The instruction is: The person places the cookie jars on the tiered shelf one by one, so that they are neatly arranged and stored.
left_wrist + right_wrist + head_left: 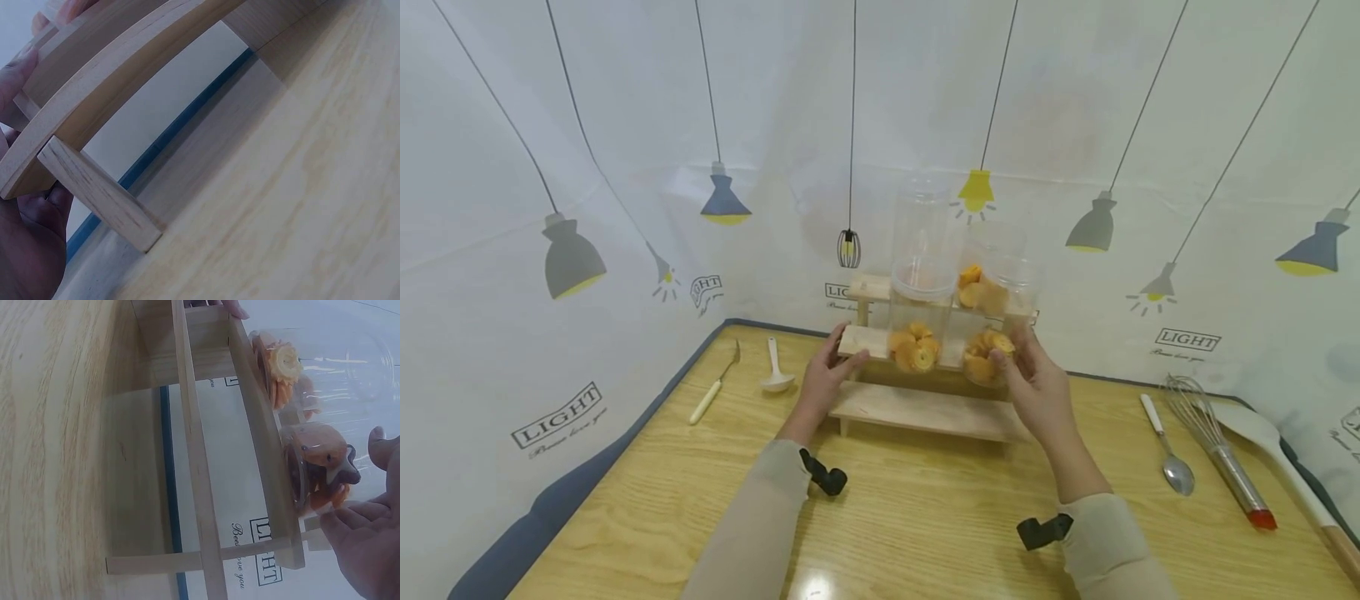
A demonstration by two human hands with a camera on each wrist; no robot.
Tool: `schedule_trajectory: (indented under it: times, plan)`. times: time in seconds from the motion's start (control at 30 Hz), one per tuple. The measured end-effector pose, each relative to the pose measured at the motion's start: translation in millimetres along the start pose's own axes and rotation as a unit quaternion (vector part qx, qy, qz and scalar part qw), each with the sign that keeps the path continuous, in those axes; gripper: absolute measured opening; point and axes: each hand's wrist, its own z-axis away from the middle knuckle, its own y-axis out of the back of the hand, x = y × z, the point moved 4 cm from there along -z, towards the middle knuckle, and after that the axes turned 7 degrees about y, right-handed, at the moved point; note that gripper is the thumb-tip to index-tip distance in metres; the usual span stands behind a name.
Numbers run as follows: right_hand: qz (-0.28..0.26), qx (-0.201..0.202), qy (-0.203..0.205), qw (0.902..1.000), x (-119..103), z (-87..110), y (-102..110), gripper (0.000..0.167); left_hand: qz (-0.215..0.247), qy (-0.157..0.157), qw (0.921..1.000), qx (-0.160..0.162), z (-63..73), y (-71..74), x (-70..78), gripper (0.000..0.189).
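Note:
A stepped wooden stand (925,412) holds clear jars with orange-brown cookies inside. My left hand (827,375) grips the left end of its middle step, thumb on top; in the left wrist view part of that hand (37,244) shows beside the boards. My right hand (1037,383) holds the right-hand cookie jar (985,358) on the middle step, thumb at its front and fingers at its side. To its left stands another cookie jar (916,346). Behind them are a further cookie jar (981,292) and a tall clear container (921,221), whose base is hidden.
On the left of the table lie a fork (718,383) and a white ladle (777,379). To the right are a spoon (1176,473), a whisk (1225,458) and a white-headed spatula (1262,433). A lamp-printed sheet (775,92) hangs close behind the stand.

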Motion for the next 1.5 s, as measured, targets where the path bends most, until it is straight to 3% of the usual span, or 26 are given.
schedule_trajectory:
  times: [0.47,0.67,0.77,1.0,1.27,1.5]
  plan:
    - [0.035,-0.002,0.022,0.9992,3,0.8,-3,0.073,-0.002,0.000,1.0000,-0.003,0.3,0.3,-0.9,0.080]
    - [0.020,-0.007,0.038,0.9990,3,-1.4,-5,0.069,0.000,0.008,1.0000,0.003,-16.1,3.3,-21.6,0.084]
    - [0.014,-0.011,0.041,0.9990,-3,-1.0,-4,0.067,0.000,0.003,1.0000,0.008,-20.9,3.8,-29.5,0.085]
    - [0.025,-0.019,0.038,0.9988,-30,1.7,0,0.062,-0.003,-0.020,0.9995,0.024,-21.5,3.4,-31.8,0.087]
    - [0.036,-0.020,0.029,0.9987,-1,-0.5,1,0.066,0.009,-0.033,0.9991,0.027,-21.8,1.2,-31.9,0.086]
    - [0.044,-0.031,0.015,0.9984,4,-0.8,4,0.068,0.023,-0.026,0.9993,0.011,-19.1,0.0,-26.9,0.085]
